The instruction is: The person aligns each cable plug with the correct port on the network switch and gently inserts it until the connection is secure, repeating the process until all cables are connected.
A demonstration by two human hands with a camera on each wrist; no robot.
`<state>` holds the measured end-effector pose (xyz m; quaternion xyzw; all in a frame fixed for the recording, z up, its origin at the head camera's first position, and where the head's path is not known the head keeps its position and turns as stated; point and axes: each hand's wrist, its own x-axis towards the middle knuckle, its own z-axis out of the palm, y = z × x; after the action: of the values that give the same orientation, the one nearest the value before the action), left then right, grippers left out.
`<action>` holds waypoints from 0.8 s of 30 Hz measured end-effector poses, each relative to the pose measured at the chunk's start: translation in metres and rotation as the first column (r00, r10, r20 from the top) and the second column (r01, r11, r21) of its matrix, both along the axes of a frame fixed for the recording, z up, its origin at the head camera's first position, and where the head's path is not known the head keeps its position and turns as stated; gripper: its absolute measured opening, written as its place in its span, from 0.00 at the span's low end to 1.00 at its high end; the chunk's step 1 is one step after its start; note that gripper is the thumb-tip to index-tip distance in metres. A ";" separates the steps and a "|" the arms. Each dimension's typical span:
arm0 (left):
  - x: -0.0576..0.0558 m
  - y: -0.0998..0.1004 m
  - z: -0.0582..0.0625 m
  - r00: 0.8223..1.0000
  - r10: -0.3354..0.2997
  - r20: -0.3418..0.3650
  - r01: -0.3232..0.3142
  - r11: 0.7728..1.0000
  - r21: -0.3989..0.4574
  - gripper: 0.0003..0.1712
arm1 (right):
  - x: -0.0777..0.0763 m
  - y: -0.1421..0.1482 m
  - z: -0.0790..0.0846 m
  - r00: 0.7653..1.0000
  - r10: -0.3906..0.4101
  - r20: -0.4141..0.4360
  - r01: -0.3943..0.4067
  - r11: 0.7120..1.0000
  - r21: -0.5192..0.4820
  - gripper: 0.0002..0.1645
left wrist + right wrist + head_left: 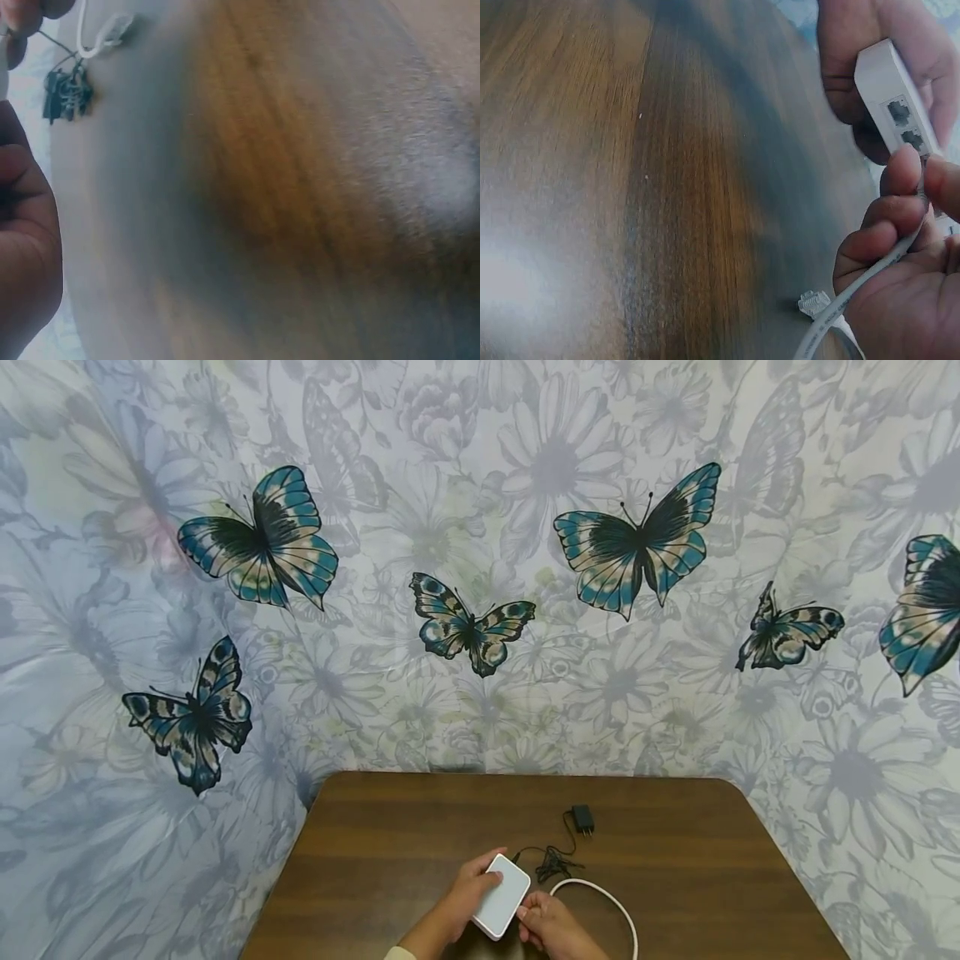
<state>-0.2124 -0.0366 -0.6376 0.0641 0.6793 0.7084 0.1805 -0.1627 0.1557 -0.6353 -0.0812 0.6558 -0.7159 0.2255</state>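
My left hand (467,893) grips a small white router (507,897) by its side, thumb over the flat top. In the right wrist view, network ports (900,114) line the router's edge. Between thumb and fingers my right hand (900,247) pinches a white ethernet cable (881,266) close to those ports. Its held end is hidden by the fingertips, so whether it sits in a port cannot be told. The cable's other clear plug (814,302) lies on the table. A thin black cord (553,862) runs to the router's far end.
A black power adapter (582,820) lies on the brown wooden table (405,814), prongs towards me, its cord bundled beside the router. The white cable loops to the right of my right hand. A butterfly-patterned cloth (480,710) hangs behind the table.
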 end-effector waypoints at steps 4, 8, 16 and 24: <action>-0.002 -0.002 0.007 1.000 -0.006 -0.018 0.006 1.000 -0.021 0.33 | -0.001 0.000 0.003 1.000 -0.005 -0.030 0.006 1.000 0.011 0.08; 0.000 -0.004 0.010 1.000 -0.001 -0.029 0.001 1.000 -0.026 0.33 | 0.001 -0.001 0.006 0.998 -0.022 -0.054 0.024 0.999 0.045 0.08; -0.002 -0.004 0.008 0.996 0.009 -0.090 -0.014 0.998 -0.056 0.34 | 0.002 -0.003 0.004 0.995 -0.079 -0.058 0.082 0.995 0.053 0.12; 0.000 -0.003 0.004 0.992 0.049 -0.114 -0.065 0.989 -0.134 0.30 | 0.003 -0.006 0.004 0.992 -0.100 -0.072 0.107 0.988 0.111 0.09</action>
<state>-0.2123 -0.0397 -0.6334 0.0711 0.7371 0.6600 0.1264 -0.1592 0.1495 -0.6316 -0.0574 0.7061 -0.6849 0.1705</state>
